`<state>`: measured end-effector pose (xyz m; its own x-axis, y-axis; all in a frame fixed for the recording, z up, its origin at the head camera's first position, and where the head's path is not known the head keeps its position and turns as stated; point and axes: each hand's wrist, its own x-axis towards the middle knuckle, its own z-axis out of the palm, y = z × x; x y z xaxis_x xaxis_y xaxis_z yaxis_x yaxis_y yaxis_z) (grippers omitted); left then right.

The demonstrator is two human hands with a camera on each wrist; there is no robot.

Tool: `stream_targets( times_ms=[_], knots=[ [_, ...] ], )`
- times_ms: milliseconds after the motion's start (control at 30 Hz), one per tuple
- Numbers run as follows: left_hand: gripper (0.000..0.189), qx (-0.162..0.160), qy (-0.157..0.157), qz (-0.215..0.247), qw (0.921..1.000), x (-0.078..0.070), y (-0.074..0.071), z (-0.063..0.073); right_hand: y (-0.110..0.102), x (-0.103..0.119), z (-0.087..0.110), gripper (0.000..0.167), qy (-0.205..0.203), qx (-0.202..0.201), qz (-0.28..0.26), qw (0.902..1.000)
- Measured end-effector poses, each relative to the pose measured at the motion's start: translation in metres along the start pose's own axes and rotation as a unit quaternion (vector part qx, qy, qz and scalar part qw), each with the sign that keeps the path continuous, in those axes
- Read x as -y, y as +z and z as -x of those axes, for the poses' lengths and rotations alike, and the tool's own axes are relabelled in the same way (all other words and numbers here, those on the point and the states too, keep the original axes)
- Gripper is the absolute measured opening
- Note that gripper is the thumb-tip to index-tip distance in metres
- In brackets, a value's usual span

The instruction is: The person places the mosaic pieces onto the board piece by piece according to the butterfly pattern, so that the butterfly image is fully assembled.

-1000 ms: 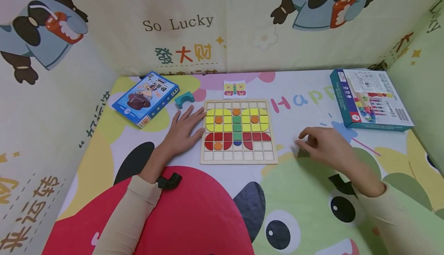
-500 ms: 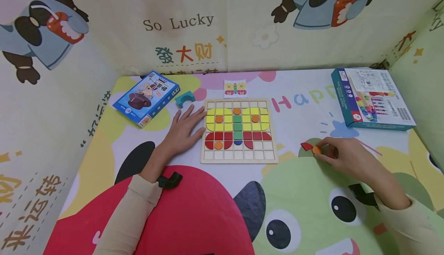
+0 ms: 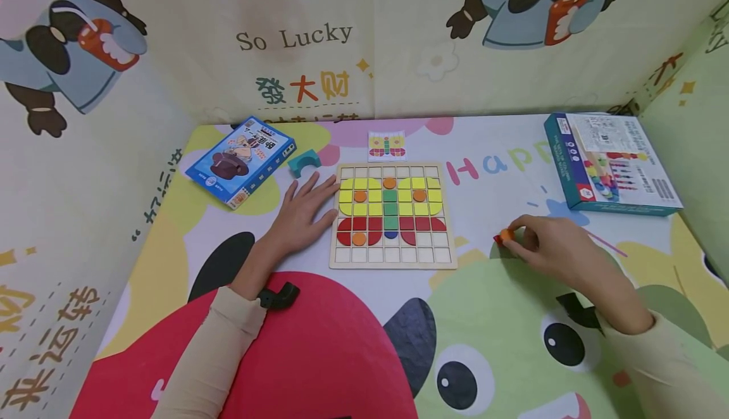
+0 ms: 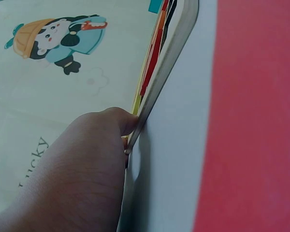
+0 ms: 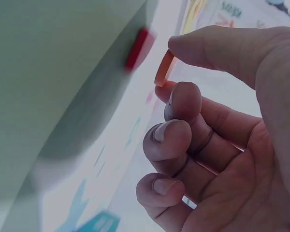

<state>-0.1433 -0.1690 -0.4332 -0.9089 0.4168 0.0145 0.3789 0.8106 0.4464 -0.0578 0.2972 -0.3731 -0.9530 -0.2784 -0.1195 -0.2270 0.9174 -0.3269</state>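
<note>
My right hand [image 3: 560, 251] pinches an orange round disc [image 5: 165, 67] between thumb and index finger, its other fingers curled loosely in the right wrist view. Just beyond the disc lies a small red piece [image 5: 138, 49] on the tablecloth, mostly covered by the fingers in the head view. Fingers spread, my left hand [image 3: 302, 216] rests on the table and touches the left edge of the wooden grid board [image 3: 393, 262]. On the board, yellow, red, green, orange and blue flat pieces form a butterfly. Several cells at its lower right are bare.
Behind the board lies a small butterfly picture card [image 3: 386, 146]. A blue box [image 3: 242, 161] and a teal arch-shaped block [image 3: 304, 162] stand at the back left. At the back right is a teal-edged box [image 3: 615, 164]. Printed cloth walls bound the table's back and sides.
My right hand first drew back to the right, uncovering the red piece and the orange disc. Now it has come back slightly left, carrying the pinched disc. The left hand stayed still.
</note>
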Motion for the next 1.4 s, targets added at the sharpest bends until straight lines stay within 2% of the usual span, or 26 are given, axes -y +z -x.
stream_targets(
  times_ms=[167, 333, 533, 733, 1000, 1400],
  knots=[
    [0.071, 0.0, 0.001, 0.002, 1.0, 0.001, 0.001, 0.0, 0.008, 0.031, -0.017, 0.029, -0.034, 0.0, -0.015, 0.9993],
    [0.07, -0.001, 0.004, -0.002, 1.0, 0.003, 0.001, 0.0, 0.021, 0.062, -0.031, 0.029, -0.078, -0.002, -0.007, 0.9969],
    [0.071, -0.002, 0.004, -0.001, 1.0, 0.003, 0.002, -0.001, 0.038, 0.086, -0.045, 0.024, -0.128, -0.011, 0.0, 0.9917],
    [0.071, 0.0, 0.003, -0.003, 1.0, 0.004, 0.003, -0.001, 0.045, 0.092, -0.051, 0.023, -0.146, -0.024, 0.012, 0.9889],
    [0.071, -0.004, 0.007, -0.002, 1.0, 0.004, 0.002, -0.001, 0.045, 0.088, -0.049, 0.019, -0.146, -0.039, 0.002, 0.9885],
    [0.071, 0.0, 0.004, -0.004, 1.0, 0.004, 0.002, -0.002, 0.045, 0.091, -0.051, 0.019, -0.12, -0.024, -0.002, 0.9924]
  ],
)
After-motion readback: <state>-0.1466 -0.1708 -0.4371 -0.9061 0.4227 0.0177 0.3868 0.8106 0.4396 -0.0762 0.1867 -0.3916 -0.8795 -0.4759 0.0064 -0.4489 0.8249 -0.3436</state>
